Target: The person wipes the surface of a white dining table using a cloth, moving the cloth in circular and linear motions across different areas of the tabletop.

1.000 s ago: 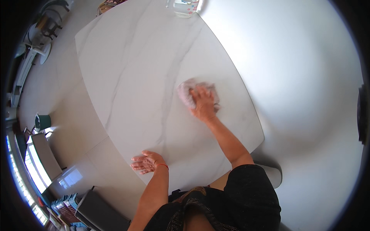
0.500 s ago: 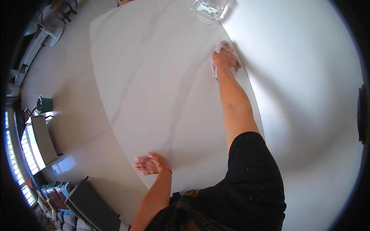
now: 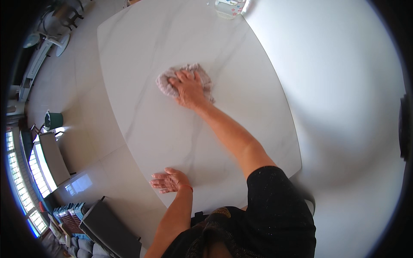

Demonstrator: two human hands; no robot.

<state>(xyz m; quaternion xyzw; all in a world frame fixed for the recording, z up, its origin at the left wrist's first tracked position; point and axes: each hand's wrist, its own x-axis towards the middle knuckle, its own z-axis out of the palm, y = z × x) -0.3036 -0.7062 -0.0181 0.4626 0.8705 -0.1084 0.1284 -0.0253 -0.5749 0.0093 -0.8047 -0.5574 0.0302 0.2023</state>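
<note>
A pale pink, crumpled cloth (image 3: 164,83) lies on the white marble-patterned table (image 3: 167,133), around the middle of its far half. Over it my right hand (image 3: 189,91) presses down, its fingers gripping the fabric; part of the cloth is hidden under the palm. My left hand (image 3: 171,180) rests near the table's left edge, close to my body, with fingers spread and nothing in it. A red band circles the left wrist.
At the table's far end stands a clear glass pitcher (image 3: 229,10) with a flower print. A white wall (image 3: 344,86) runs along the right. On the floor to the left are a green bucket (image 3: 53,121), a grey-topped bench (image 3: 55,155) and a dark grey chair (image 3: 109,225).
My right hand has swept the cloth leftward and slightly nearer, from the table's right edge to its middle. The left hand has stayed in place.
</note>
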